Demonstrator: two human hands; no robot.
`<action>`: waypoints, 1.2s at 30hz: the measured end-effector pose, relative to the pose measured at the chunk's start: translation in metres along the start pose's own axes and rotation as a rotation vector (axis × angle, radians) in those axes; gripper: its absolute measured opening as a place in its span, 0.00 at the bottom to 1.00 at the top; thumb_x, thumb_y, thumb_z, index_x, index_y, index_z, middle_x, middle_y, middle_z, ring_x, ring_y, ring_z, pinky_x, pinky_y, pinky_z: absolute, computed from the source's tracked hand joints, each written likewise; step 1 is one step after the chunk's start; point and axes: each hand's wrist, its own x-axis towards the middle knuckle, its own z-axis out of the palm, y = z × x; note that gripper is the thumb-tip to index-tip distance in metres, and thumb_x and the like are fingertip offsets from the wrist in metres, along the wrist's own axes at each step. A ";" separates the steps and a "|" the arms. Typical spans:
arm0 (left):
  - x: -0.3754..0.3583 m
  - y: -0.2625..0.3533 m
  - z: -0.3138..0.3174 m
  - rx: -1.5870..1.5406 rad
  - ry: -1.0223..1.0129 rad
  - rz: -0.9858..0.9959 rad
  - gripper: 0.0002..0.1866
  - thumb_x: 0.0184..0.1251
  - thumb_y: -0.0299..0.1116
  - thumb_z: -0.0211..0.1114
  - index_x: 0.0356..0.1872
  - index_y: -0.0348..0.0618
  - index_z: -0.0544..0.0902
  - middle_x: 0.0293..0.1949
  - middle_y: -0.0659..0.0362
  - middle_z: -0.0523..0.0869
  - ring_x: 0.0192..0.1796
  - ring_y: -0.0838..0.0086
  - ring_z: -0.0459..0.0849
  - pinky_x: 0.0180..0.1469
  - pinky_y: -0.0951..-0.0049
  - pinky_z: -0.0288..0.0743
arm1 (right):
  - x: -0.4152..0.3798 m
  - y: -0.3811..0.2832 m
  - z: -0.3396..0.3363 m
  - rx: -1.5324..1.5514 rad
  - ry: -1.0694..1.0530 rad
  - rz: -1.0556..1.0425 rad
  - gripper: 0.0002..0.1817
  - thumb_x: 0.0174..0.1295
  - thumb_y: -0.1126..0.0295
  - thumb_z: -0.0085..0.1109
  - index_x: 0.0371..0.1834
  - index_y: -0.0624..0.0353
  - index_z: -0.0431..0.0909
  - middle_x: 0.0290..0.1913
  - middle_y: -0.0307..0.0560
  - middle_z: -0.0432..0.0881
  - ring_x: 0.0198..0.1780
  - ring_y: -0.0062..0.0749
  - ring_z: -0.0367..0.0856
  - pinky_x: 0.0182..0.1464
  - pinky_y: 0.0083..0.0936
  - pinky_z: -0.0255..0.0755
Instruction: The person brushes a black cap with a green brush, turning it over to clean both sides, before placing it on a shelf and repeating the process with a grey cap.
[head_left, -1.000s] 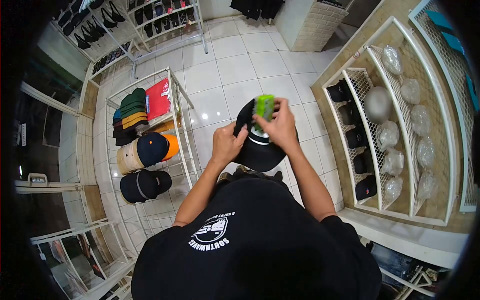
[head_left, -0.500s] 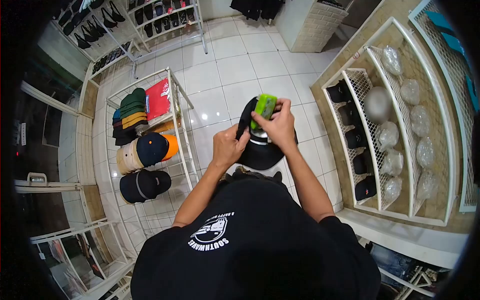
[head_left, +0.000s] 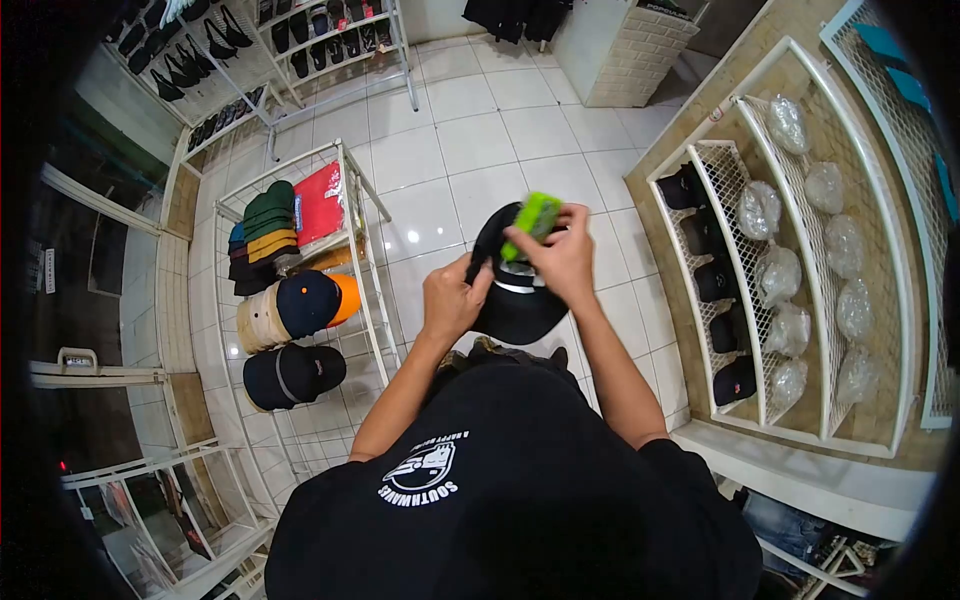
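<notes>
A black hat point(head_left: 520, 315) is held out in front of my chest, its rounded brim toward me and a pale, shiny strip showing across its middle. My left hand point(head_left: 453, 300) is closed on the hat's left edge, the thumb lying over the black fabric. In my right hand point(head_left: 562, 258) is a bright green block-shaped tool point(head_left: 537, 212), gripped between thumb and fingers. This tool lies tilted over the far part of the hat, with its underside hidden.
On my left, a white wire rack point(head_left: 365, 240) carries stacked caps point(head_left: 305, 302), folded beanies point(head_left: 268, 222) and a red packet point(head_left: 320, 200). To the right, a slanted white shelf point(head_left: 735, 190) holds black caps and plastic-wrapped bundles point(head_left: 778, 275). Shoe racks point(head_left: 330, 40) stand beyond the tiled floor.
My right hand has shifted slightly right, and the green tool has tilted further to the right over the hat. My left hand keeps its hold on the edge.
</notes>
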 end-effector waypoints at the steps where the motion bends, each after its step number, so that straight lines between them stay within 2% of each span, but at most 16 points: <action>1: -0.001 -0.002 0.004 0.032 -0.010 0.061 0.10 0.67 0.35 0.67 0.41 0.38 0.88 0.24 0.44 0.85 0.25 0.52 0.86 0.30 0.62 0.77 | -0.005 -0.005 0.010 0.076 -0.003 -0.076 0.44 0.48 0.50 0.84 0.57 0.65 0.67 0.42 0.56 0.82 0.36 0.42 0.86 0.41 0.36 0.80; 5: 0.000 -0.002 -0.002 -0.071 0.086 0.071 0.10 0.68 0.34 0.67 0.40 0.37 0.88 0.23 0.45 0.84 0.25 0.55 0.86 0.30 0.62 0.77 | 0.028 0.047 0.009 -0.185 0.175 -0.084 0.39 0.47 0.56 0.83 0.53 0.65 0.66 0.44 0.64 0.82 0.46 0.60 0.84 0.47 0.48 0.78; 9: 0.000 0.002 0.002 -0.075 0.073 -0.010 0.10 0.67 0.34 0.67 0.40 0.38 0.88 0.23 0.46 0.85 0.25 0.56 0.87 0.29 0.63 0.76 | 0.008 0.005 0.005 0.056 0.047 -0.045 0.42 0.47 0.52 0.85 0.53 0.64 0.66 0.42 0.57 0.83 0.37 0.44 0.87 0.39 0.35 0.81; 12: -0.001 -0.001 0.004 -0.002 0.032 0.047 0.09 0.68 0.34 0.67 0.39 0.38 0.88 0.23 0.47 0.85 0.24 0.57 0.87 0.29 0.63 0.76 | 0.015 0.017 0.011 -0.039 0.089 -0.070 0.41 0.45 0.54 0.84 0.53 0.64 0.66 0.42 0.61 0.82 0.41 0.55 0.86 0.44 0.43 0.80; 13: 0.002 -0.001 0.002 -0.085 0.086 0.047 0.09 0.68 0.35 0.67 0.38 0.38 0.87 0.23 0.47 0.85 0.24 0.56 0.86 0.28 0.62 0.76 | 0.025 0.042 0.011 -0.224 0.168 -0.102 0.43 0.46 0.51 0.84 0.54 0.64 0.66 0.41 0.56 0.82 0.34 0.45 0.85 0.40 0.38 0.80; 14: 0.001 0.000 0.002 -0.170 0.139 0.040 0.09 0.68 0.35 0.67 0.37 0.39 0.87 0.22 0.47 0.84 0.24 0.55 0.86 0.28 0.62 0.75 | 0.034 0.061 0.010 -0.284 0.197 -0.121 0.43 0.44 0.50 0.84 0.53 0.64 0.66 0.40 0.57 0.82 0.34 0.48 0.85 0.40 0.40 0.79; 19: -0.005 -0.004 0.008 -0.037 0.041 0.031 0.11 0.68 0.35 0.68 0.45 0.39 0.89 0.24 0.45 0.85 0.25 0.55 0.87 0.30 0.63 0.77 | 0.008 0.000 0.011 0.055 -0.008 0.000 0.44 0.44 0.52 0.86 0.55 0.65 0.67 0.42 0.53 0.83 0.36 0.36 0.86 0.41 0.33 0.80; 20: -0.006 -0.003 0.008 -0.036 0.035 0.030 0.11 0.68 0.35 0.68 0.45 0.39 0.89 0.24 0.45 0.85 0.25 0.55 0.87 0.30 0.63 0.77 | 0.017 0.021 0.013 -0.085 0.054 -0.074 0.43 0.44 0.52 0.86 0.55 0.64 0.68 0.41 0.53 0.83 0.38 0.37 0.86 0.42 0.33 0.80; 22: -0.003 -0.001 0.007 -0.144 0.193 0.066 0.10 0.68 0.35 0.68 0.42 0.39 0.88 0.24 0.44 0.85 0.25 0.52 0.85 0.29 0.62 0.76 | 0.034 0.042 0.002 -0.233 0.137 -0.060 0.43 0.45 0.54 0.84 0.55 0.63 0.65 0.41 0.59 0.84 0.42 0.54 0.85 0.49 0.43 0.79; 24: -0.002 -0.008 0.011 -0.134 0.208 0.030 0.12 0.70 0.37 0.67 0.41 0.38 0.88 0.25 0.44 0.85 0.27 0.50 0.86 0.31 0.61 0.76 | 0.038 0.037 -0.010 -0.270 0.115 0.034 0.41 0.46 0.55 0.84 0.56 0.65 0.68 0.44 0.59 0.84 0.42 0.52 0.85 0.48 0.42 0.79; 28: 0.000 -0.023 0.015 -0.008 0.250 -0.230 0.16 0.73 0.40 0.63 0.43 0.33 0.86 0.30 0.39 0.87 0.35 0.47 0.89 0.40 0.55 0.79 | 0.018 -0.007 -0.027 0.015 0.284 -0.119 0.37 0.46 0.54 0.85 0.51 0.71 0.80 0.46 0.57 0.82 0.42 0.43 0.85 0.47 0.37 0.79; 30: 0.005 -0.036 0.023 -0.193 0.356 -0.206 0.18 0.73 0.39 0.63 0.46 0.30 0.83 0.38 0.38 0.89 0.43 0.47 0.90 0.46 0.56 0.79 | 0.009 -0.013 -0.029 -0.007 0.260 -0.188 0.36 0.46 0.53 0.85 0.49 0.71 0.82 0.48 0.56 0.80 0.47 0.43 0.83 0.51 0.38 0.78; 32: 0.001 -0.030 0.026 -0.275 0.325 -0.217 0.19 0.73 0.38 0.63 0.52 0.29 0.79 0.45 0.40 0.89 0.49 0.51 0.89 0.52 0.58 0.79 | 0.006 0.005 -0.016 -0.061 0.184 -0.207 0.36 0.44 0.49 0.84 0.46 0.70 0.85 0.61 0.62 0.76 0.63 0.53 0.77 0.63 0.44 0.73; 34: -0.004 -0.022 0.031 -0.451 0.212 -0.211 0.18 0.72 0.35 0.65 0.53 0.29 0.77 0.46 0.44 0.89 0.49 0.59 0.88 0.53 0.61 0.79 | 0.012 0.016 -0.005 -0.094 0.136 -0.143 0.35 0.45 0.47 0.83 0.45 0.69 0.87 0.60 0.66 0.77 0.65 0.57 0.76 0.66 0.46 0.72; 35: -0.006 -0.020 0.033 -0.511 0.132 -0.224 0.18 0.72 0.34 0.66 0.53 0.30 0.76 0.44 0.45 0.88 0.48 0.63 0.87 0.52 0.63 0.79 | 0.017 0.023 -0.006 -0.127 0.079 -0.077 0.34 0.44 0.46 0.83 0.43 0.66 0.88 0.51 0.65 0.82 0.56 0.55 0.82 0.60 0.44 0.76; 36: -0.009 -0.021 0.038 -0.525 0.085 -0.226 0.20 0.71 0.33 0.67 0.55 0.31 0.74 0.47 0.46 0.87 0.48 0.64 0.87 0.52 0.63 0.80 | 0.018 0.019 -0.012 -0.129 0.082 -0.079 0.34 0.44 0.46 0.83 0.43 0.66 0.88 0.51 0.65 0.82 0.56 0.55 0.82 0.60 0.44 0.76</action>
